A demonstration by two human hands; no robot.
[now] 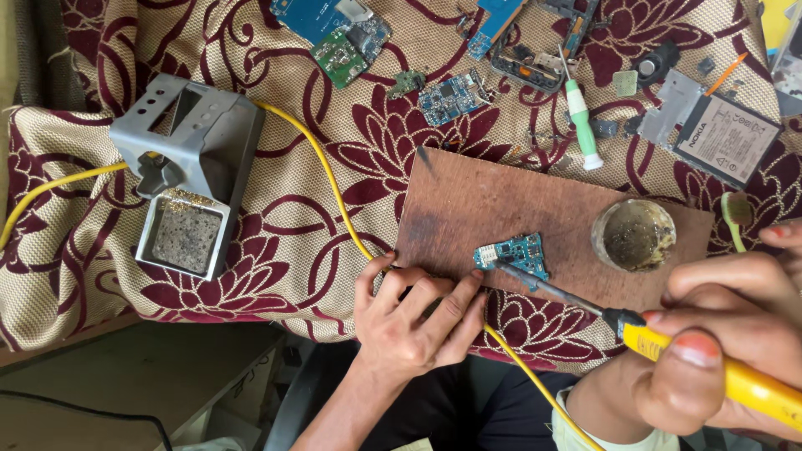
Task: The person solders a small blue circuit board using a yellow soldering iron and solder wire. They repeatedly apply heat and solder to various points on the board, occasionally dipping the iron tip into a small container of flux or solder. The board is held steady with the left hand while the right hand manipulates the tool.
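Right hand (727,334) closed round yellow soldering iron (668,347), tip on small blue circuit board (514,255) lying on wooden board (535,230) atop bench cloth. Left hand (413,313) open, fingertips pinning circuit board's edge. Best w/ board flat, tip steady, brief contact. Round tin (633,234) beside it holds dull brownish paste.

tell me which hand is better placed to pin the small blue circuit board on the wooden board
Left. The left hand already rests at the brown wooden board's near edge, its fingertips beside the small blue circuit board. The right hand is occupied gripping the yellow-handled soldering iron, whose tip meets that board.
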